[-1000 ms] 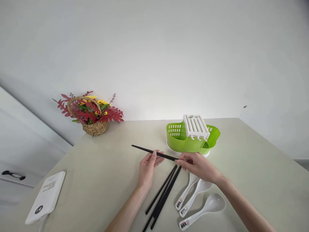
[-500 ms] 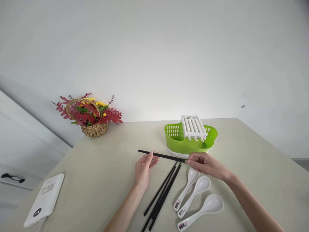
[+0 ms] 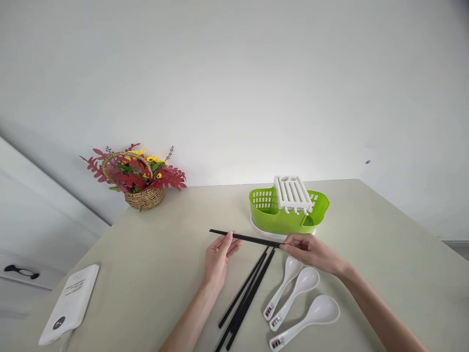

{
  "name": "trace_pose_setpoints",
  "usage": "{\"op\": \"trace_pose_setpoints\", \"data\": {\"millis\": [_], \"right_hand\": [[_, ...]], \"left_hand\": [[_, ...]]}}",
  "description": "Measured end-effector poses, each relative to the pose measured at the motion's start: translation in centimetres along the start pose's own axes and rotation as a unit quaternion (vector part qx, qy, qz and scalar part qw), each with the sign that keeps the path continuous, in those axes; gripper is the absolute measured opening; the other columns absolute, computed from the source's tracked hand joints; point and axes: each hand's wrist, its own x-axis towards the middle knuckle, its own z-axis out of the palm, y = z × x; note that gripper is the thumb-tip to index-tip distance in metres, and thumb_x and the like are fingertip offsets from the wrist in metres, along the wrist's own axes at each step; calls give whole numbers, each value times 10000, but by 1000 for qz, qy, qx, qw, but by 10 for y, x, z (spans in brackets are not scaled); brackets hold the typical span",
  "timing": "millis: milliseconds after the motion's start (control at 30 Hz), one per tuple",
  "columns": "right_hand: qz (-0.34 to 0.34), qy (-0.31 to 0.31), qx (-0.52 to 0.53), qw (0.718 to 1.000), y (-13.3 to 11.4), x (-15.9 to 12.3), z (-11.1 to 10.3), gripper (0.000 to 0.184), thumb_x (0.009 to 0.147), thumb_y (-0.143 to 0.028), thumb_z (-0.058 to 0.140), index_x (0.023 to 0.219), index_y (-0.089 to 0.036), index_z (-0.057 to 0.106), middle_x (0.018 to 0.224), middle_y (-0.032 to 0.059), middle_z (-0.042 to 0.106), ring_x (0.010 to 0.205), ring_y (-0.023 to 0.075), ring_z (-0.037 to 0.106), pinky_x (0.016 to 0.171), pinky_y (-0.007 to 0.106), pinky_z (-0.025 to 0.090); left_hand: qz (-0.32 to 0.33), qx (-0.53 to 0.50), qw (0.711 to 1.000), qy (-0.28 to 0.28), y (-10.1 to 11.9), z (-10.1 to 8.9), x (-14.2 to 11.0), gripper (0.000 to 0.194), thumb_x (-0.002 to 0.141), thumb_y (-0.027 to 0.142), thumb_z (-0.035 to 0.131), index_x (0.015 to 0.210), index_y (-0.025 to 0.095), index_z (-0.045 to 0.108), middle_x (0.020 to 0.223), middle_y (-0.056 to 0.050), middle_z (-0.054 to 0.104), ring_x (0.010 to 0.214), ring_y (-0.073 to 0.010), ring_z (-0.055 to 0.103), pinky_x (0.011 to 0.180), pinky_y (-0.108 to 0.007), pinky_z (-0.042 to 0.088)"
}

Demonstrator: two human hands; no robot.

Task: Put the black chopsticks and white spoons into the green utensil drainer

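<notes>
Fingers of the left hand [image 3: 215, 261] and right hand [image 3: 311, 252] pinched black chopsticks [image 3: 260, 240] — apparently two. Nearer than the fingers, loose chopsticks [image 3: 252, 294] and three white spoons [image 3: 308, 279] lay outside the green caddy [image 3: 276, 223], positioned just beyond the right fingertips. Right fingertips hid the held ends; one loose end — cut off.

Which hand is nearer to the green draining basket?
Your right. The right hand is just in front of the green draining basket, while the left hand is farther off, in front and to its left.
</notes>
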Motion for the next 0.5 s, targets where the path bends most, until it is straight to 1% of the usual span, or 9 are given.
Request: {"op": "trace_pose_setpoints", "data": {"millis": [133, 267, 500], "right_hand": [[-7, 9, 3, 1000, 4, 1, 1, 526, 935, -716, 584, 824, -204, 636, 658, -63, 397, 596, 111, 304, 541, 270, 236], [-8, 7, 9, 1000, 6, 2, 1, 521, 941, -708, 583, 834, -201, 630, 650, -72, 382, 587, 106, 291, 536, 268, 223], [-12, 18, 1, 1000, 5, 1, 1, 529, 926, -714, 598, 831, -199, 671, 636, -62, 444, 568, 102, 325, 519, 261, 255]], "left_hand": [[1, -1, 1000, 3, 0, 1, 0, 445, 689, 458, 943, 940, 116, 810, 1014, -115, 814, 868, -216, 788, 871, -340, 636], [1, -2, 1000, 2, 0, 1, 0, 440, 686, 453, 946, 929, 114, 806, 977, -103, 813, 867, -218, 787, 854, -331, 640], [5, -1, 1000, -1, -2, -1, 0, 462, 681, 468, 946, 946, 114, 812, 1034, -125, 811, 868, -219, 786, 865, -348, 639]]}}
